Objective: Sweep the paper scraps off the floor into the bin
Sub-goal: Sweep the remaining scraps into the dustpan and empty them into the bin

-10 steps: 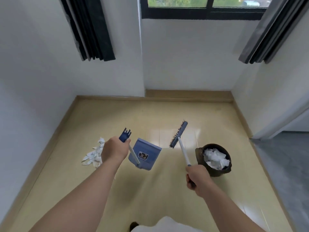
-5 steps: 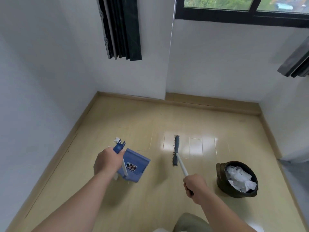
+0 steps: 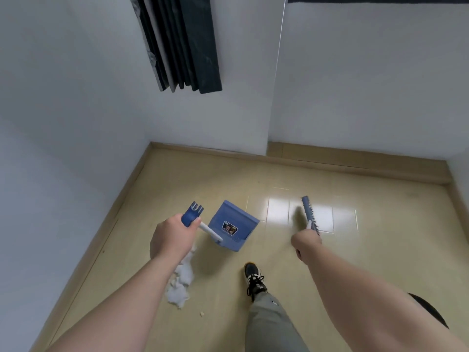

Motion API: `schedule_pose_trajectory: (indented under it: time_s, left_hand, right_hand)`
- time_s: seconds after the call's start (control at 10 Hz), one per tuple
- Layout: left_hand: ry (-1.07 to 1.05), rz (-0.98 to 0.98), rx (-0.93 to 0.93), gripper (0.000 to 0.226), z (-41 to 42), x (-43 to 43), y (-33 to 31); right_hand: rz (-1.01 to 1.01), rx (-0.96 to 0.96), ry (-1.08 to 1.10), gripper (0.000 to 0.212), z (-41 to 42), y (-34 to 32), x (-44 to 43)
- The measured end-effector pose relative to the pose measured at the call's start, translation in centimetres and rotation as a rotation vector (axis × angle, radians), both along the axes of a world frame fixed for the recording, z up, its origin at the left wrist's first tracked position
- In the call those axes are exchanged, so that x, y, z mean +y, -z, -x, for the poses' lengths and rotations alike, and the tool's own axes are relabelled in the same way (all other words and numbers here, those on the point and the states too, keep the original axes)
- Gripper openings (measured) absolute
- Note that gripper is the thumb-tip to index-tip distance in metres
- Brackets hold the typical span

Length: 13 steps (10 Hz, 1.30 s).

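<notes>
My left hand grips the white handle of a blue dustpan, which hangs off the floor with its labelled back toward me. My right hand grips the broom handle; the blue broom head points away over the glossy tiles. A heap of white paper scraps lies on the floor under my left forearm, partly hidden by it. A small crumb lies just beyond the heap. Only a dark edge of the bin shows behind my right forearm.
White walls meet in a corner ahead, with a wooden skirting board along the floor. A dark curtain hangs above. My leg and black shoe stand on the beige floor between the scraps and the bin.
The view has swung left and down. I have stepped toward the scraps, which now lie under my left arm. The bin has slid to the lower right edge, mostly out of sight.
</notes>
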<state>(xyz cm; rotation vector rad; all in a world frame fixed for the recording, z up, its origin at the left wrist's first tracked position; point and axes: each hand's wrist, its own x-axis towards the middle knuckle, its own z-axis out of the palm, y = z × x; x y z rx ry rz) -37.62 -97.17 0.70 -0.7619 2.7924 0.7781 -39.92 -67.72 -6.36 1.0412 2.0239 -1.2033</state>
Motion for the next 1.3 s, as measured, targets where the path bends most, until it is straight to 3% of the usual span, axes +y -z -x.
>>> schedule_pose_trajectory:
  time_s: [0.3, 0.4, 0.5, 0.7, 0.8, 1.1, 1.3]
  left_hand:
    - [-0.126, 0.038, -0.035, 0.042, 21.2, -1.6, 5.0]
    - [-0.209, 0.04, -0.013, 0.043, 24.5, -3.9, 6.3]
    - [-0.302, 0.032, 0.019, 0.043, 25.3, -6.6, 6.5]
    - [-0.39, 0.092, 0.062, 0.046, 22.6, -11.6, 4.3]
    - [-0.425, 0.114, 0.078, 0.046, 19.6, -13.9, 2.8]
    - [-0.55, 0.133, 0.065, 0.041, 3.7, -22.1, 0.8]
    - [-0.605, 0.089, -0.005, 0.038, -7.1, -25.7, 0.2]
  right_hand:
    - [-0.142, -0.195, -0.374, 0.043, 24.9, 5.9, -3.1]
    - [-0.316, -0.282, -0.609, 0.042, 29.5, 7.5, -7.3]
    - [-0.346, -0.118, -0.726, 0.033, 30.0, 7.7, -10.2]
    - [-0.36, -0.164, -1.303, 0.036, 25.8, 5.6, -17.0]
    - [-0.346, -0.19, -1.409, 0.036, 22.2, 5.1, -19.5]
    - [-0.362, -0.244, -1.421, 0.019, 9.6, 2.2, -25.9]
    - [-0.396, -0.183, -1.192, 0.039, 3.7, -0.7, -29.0]
